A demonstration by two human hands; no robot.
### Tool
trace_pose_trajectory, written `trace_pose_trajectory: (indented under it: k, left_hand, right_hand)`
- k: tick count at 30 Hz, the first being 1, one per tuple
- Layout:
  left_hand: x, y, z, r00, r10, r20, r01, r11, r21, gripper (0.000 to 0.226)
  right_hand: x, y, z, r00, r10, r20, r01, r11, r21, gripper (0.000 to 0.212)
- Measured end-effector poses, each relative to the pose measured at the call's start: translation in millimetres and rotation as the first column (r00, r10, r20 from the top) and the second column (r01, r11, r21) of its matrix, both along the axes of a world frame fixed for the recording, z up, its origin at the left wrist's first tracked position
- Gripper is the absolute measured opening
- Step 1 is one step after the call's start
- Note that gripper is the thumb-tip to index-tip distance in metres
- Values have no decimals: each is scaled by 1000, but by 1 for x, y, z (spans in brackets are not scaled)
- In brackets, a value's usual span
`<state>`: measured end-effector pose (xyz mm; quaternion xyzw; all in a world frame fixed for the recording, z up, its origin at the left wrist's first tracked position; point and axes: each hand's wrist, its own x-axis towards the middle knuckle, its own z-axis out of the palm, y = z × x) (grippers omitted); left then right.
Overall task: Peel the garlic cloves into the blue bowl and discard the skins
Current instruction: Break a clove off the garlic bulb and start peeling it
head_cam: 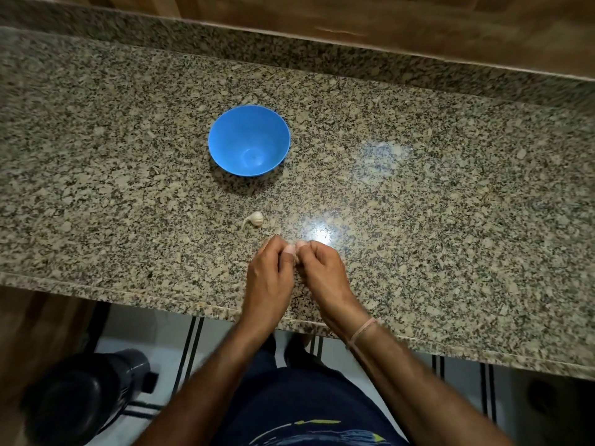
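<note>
A speckled granite counter point(418, 194) is seen from above, stretching from the left edge to the right edge of the view, with a raised granite backsplash point(161, 37) along its far edge and wood panelling point(418, 24) beyond that. Below the near edge, a white tiled floor with dark stripes point(190, 346) is visible, and a dark, blurred object point(87, 394) stands on it at the lower left; what it is cannot be told.

A blue bowl point(225, 136) is set upright on the counter, left of the middle and closer to the far edge than to the near one. Nothing is seen inside it.

The left hand point(269, 278) and the right hand point(323, 273) are brought together over the counter near its near edge, thumbs touching or almost touching. A small pale piece, most likely a garlic clove point(296, 258), is pinched between the fingertips of both hands; most of it is hidden by the fingers, so its state of peeling cannot be judged. A thin pale thread band point(363, 331) is worn on the right wrist.

A garlic bulb piece with a curled stem point(256, 218) is lying on the counter between the bowl and the hands, apart from both, just beyond the left hand. A bright reflection of a light point(317, 235) is cast on the polished stone just beyond the right hand.
</note>
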<state>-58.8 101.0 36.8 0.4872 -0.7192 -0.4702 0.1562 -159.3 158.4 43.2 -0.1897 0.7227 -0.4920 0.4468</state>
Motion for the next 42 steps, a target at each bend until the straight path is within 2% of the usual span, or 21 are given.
trace_pose_trajectory:
  k: [2, 3, 5, 7, 9, 11, 13, 14, 16, 18, 19, 21, 23, 26, 30, 34, 35, 37, 39, 41, 42]
  left_hand:
    - [4, 0, -6, 990, -86, 114, 118, 942, -315, 20]
    - [4, -2, -6, 988, -106, 109, 135, 943, -305, 20]
    - [4, -5, -5, 999, -37, -23, 38, 998, 42, 25]
    - [4, -8, -3, 978, 146, -149, -47, 850, 524, 27]
    - [2, -7, -2, 969, 202, -139, -76, 788, 611, 28]
    - [3, -2, -5, 998, 49, -43, -39, 977, 209, 26]
    - [8, 1, -8, 997, -41, 65, 54, 976, -211, 23]
    - [8, 1, -10, 997, -38, 65, 53, 968, -245, 23]
    - [5, -1, -11, 998, 53, -42, -50, 996, 70, 26]
    - [3, -6, -10, 946, 275, -174, -115, 783, 611, 27]
    - [3, -7, -7, 932, 324, -165, -112, 687, 718, 29]
    - [4, -4, -6, 976, 195, -95, -107, 815, 570, 30]
    - [6, -1, -7, 998, 59, 27, -62, 987, 150, 25]
    - [7, -2, -11, 999, 20, 43, -19, 999, -44, 17]
    - [7, -5, -9, 997, 29, 77, -24, 998, -62, 13]
    - [5, -9, -12, 963, 261, -69, -201, 862, 466, 19]
    - [5, -8, -13, 955, 285, -88, -205, 841, 500, 18]
    - [6, -7, -13, 973, 224, -57, -191, 917, 349, 14]
    - [7, -5, -8, 986, 166, -13, -163, 978, 131, 9]
    - [9, -6, -8, 986, 163, -24, -161, 984, 80, 8]
    - [10, -7, -10, 984, 179, -28, -174, 977, 125, 10]
  right_hand:
    - [-2, -2, 0, 920, -53, 387, 22, 996, 84, 33]
    - [-2, -2, 1, 900, -59, 433, 14, 994, 106, 33]
    - [2, 2, -2, 989, 24, 146, -33, 998, 57, 34]
    - [2, 6, -6, 932, 128, -339, -134, 991, 5, 34]
    - [1, 7, -7, 895, 141, -423, -167, 986, -25, 32]
    - [-4, 3, -7, 995, 77, -64, -77, 997, 9, 29]
    - [-5, -1, -4, 913, -22, 408, -17, 996, 92, 27]
    - [-4, -3, -2, 886, -42, 462, -10, 994, 110, 27]
    - [2, 0, -4, 987, 43, 155, -50, 998, 45, 31]
    - [3, 5, -8, 922, 143, -360, -163, 986, -25, 32]
    - [3, 5, -11, 877, 149, -457, -192, 980, -48, 31]
    - [2, 2, -15, 931, 113, -346, -135, 990, -37, 33]
    - [-1, 0, -18, 999, 30, 29, -31, 999, 33, 33]
    - [-3, -1, -16, 925, -16, 379, -32, 992, 118, 27]
    - [0, -1, -12, 964, -3, 267, -21, 996, 88, 28]
    - [3, 0, -10, 991, 92, -97, -92, 996, 4, 33]
    - [3, 0, -11, 982, 111, -152, -111, 994, 9, 33]
    - [3, -3, -14, 997, 64, -50, -62, 997, 49, 33]
    - [2, -6, -16, 967, -30, 254, 9, 997, 83, 32]
    - [2, -6, -17, 912, -57, 406, 24, 996, 88, 32]
    - [3, -7, -16, 929, -47, 367, 20, 997, 76, 33]
